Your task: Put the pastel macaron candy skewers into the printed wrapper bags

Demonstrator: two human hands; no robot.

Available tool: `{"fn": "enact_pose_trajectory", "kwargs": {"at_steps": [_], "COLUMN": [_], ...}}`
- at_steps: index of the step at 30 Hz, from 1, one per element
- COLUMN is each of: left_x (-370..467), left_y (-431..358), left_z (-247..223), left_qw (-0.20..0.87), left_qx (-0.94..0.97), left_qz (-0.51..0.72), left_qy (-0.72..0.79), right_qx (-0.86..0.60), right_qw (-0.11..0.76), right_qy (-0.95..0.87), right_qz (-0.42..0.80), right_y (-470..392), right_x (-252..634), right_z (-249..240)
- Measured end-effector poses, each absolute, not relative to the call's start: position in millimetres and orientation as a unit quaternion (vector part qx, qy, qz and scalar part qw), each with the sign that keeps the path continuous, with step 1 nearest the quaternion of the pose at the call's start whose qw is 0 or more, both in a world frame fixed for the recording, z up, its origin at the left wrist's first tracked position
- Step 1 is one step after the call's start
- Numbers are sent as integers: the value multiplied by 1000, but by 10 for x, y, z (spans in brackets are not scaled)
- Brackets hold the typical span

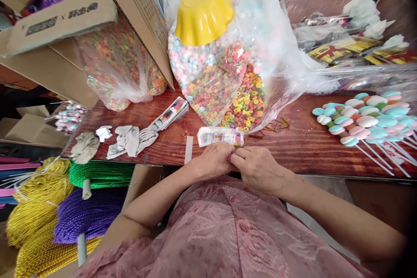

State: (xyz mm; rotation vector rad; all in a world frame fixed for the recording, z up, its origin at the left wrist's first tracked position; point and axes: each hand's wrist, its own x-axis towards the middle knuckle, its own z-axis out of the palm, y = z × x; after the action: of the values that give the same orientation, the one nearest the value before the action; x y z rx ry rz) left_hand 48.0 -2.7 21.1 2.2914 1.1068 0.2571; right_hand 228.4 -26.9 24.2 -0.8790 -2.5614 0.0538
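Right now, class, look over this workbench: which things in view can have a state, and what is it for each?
Cardboard box: open.
Yellow bowl: upside down.
Pale cloth: crumpled.
Purple cord: bundled.
Marshmallow sticks: threaded, lying down.
Left hand: fingers curled, grip unclear.
Right hand: fingers curled, grip unclear.

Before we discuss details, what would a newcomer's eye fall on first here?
Probably the upturned yellow fluted bowl atop clear plastic bags of colourful sweets, top centre. Next, the pastel sweets on white sticks at right, and the glossy yellow, purple and green cords at lower left.
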Motion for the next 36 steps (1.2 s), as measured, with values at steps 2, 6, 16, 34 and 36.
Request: {"fn": "enact_pose_trajectory", "kwargs": {"at_steps": [2, 6, 16, 34, 36], "left_x": [498, 395, 386, 579, 539], "left_y": [2, 109, 141, 184, 139], "left_z": [239, 427, 503, 524, 479], "left_qw": [312, 434, 698, 587, 618], "left_qx": [846, 797, 483, 353, 350], "left_qz": [119, 180, 289, 618, 604], "left_qy": [416, 380, 443, 386, 361], "right_qx": [-335, -298, -230, -400, -395], "right_qw": [244, 306, 330, 557, 585], "right_qy": [-908, -895, -907, -662, -623], "right_qz": [54, 128, 125, 301, 338], "right_y": [-206, -52, 153, 152, 182], "right_x": [2226, 2290, 2358, 1836, 1815], "right_z": [249, 293, 651, 253, 221]}}
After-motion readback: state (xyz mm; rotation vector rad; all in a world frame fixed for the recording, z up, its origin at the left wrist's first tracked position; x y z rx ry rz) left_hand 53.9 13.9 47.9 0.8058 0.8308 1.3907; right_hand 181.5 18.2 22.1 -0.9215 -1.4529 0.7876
